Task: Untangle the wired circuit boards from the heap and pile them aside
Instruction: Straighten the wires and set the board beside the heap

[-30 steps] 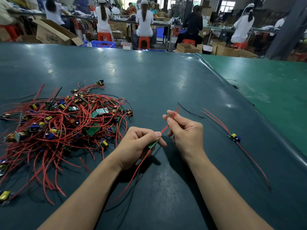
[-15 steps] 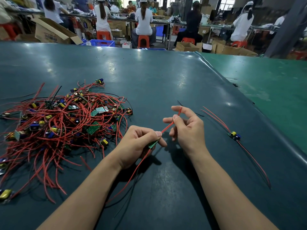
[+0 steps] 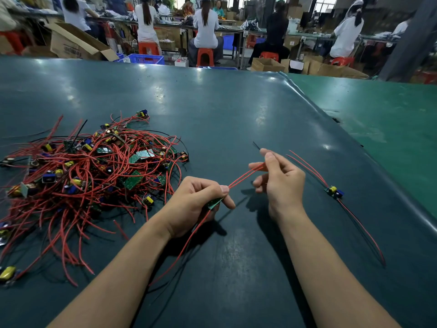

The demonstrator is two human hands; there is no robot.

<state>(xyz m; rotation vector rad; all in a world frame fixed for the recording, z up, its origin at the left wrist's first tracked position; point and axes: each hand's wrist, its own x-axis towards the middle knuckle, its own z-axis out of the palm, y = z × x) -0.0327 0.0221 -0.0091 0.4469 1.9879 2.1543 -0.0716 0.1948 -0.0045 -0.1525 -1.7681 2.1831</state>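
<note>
Head view looks down on a dark teal table (image 3: 212,110), glossy with lamp glare, and beyond its far edge a workshop where seated people work with their backs to me on red stools (image 3: 204,56), among cardboard boxes (image 3: 71,43) and a blue crate (image 3: 145,59). Well to the left of my fingers lies the heap (image 3: 89,176): red wires knotted round small green boards with yellow and blue parts; its left side runs off the frame, so I cannot see its full spread. My left hand (image 3: 194,204) is curled, thumb and forefinger pinching a green circuit board (image 3: 215,202), mostly hidden under my fingers. Two red wires (image 3: 243,177) stretch from it up to my right hand (image 3: 280,183), where thumb and forefinger pinch them near their ends, the other fingers loosely bent. A thin black lead (image 3: 256,146) pokes out just past those fingertips. More red and black wire trails below my left hand toward me. Right of my right hand, apart from it, one freed board (image 3: 334,192) lies flat with wires stretched both ways. Farther right a lighter green table (image 3: 378,119) adjoins.
</note>
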